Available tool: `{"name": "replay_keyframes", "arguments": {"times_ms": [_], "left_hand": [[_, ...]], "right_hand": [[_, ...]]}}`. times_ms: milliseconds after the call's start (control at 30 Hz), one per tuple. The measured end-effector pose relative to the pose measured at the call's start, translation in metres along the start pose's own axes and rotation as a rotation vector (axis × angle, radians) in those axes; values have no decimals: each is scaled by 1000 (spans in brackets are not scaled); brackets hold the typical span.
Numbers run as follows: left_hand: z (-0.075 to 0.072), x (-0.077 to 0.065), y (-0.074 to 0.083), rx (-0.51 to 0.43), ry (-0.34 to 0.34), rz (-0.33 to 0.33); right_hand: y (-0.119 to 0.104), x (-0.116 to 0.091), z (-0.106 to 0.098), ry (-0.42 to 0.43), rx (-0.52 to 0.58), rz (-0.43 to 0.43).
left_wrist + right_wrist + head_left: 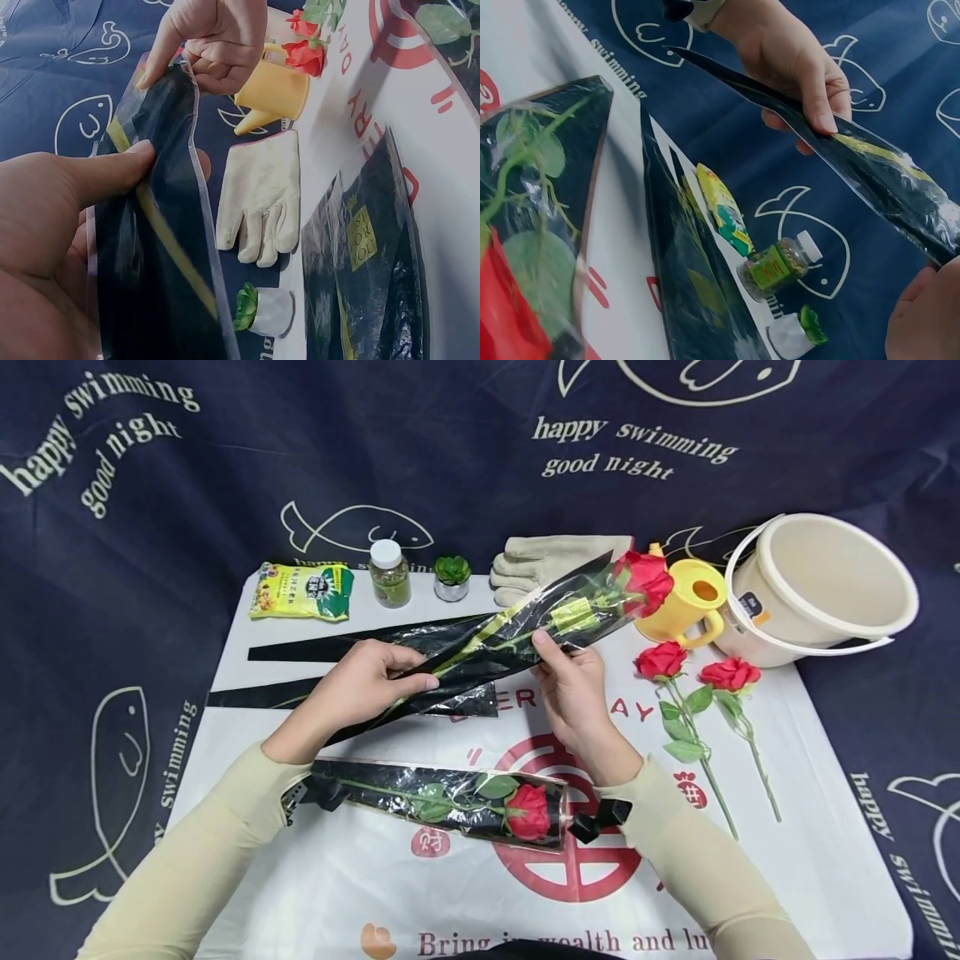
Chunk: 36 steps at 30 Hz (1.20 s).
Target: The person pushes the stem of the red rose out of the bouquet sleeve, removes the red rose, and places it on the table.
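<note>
A red artificial rose (645, 583) stands in a black-and-clear flower sleeve (487, 647), its head at the wide upper end. My left hand (367, 685) pinches the sleeve's narrower part, thumb on top, as the left wrist view also shows. Nearer the bloom, my right hand (573, 697) grips the sleeve with its thumb on the front. The sleeve is tilted, held above the table. Below the hands lies a wrapped rose (528, 812) in another sleeve. Two flat sleeves lie behind, one with a yellow label (361, 236) in the left wrist view.
Two loose roses (660, 660) lie on the right. Along the back are a yellow-green packet (302, 592), a jar (390, 578), a potted succulent (452, 578), work gloves (555, 560), a yellow watering can (678, 602) and a cream bucket (772, 610).
</note>
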State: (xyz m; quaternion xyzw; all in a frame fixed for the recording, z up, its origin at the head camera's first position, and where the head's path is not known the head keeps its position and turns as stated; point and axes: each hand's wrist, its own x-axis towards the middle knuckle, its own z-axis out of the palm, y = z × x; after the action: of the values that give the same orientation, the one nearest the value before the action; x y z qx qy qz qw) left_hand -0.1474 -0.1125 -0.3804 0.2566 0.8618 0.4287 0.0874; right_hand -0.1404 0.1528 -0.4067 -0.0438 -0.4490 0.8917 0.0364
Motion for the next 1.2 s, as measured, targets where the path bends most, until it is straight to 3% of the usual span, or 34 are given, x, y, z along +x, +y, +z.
{"name": "replay_keyframes", "arguments": {"times_ms": [300,567,933,1200], "left_hand": [[3,1,0,9,36,19],[4,2,3,51,58,64],[3,-1,-2,91,30,44],[1,1,-5,67,8,61]], "right_hand": [[14,-11,7,-21,1,40],[17,-19,12,-2,-124,24],[9,-6,3,28,-176,-18],[-5,3,-1,51,-127,-17]]}}
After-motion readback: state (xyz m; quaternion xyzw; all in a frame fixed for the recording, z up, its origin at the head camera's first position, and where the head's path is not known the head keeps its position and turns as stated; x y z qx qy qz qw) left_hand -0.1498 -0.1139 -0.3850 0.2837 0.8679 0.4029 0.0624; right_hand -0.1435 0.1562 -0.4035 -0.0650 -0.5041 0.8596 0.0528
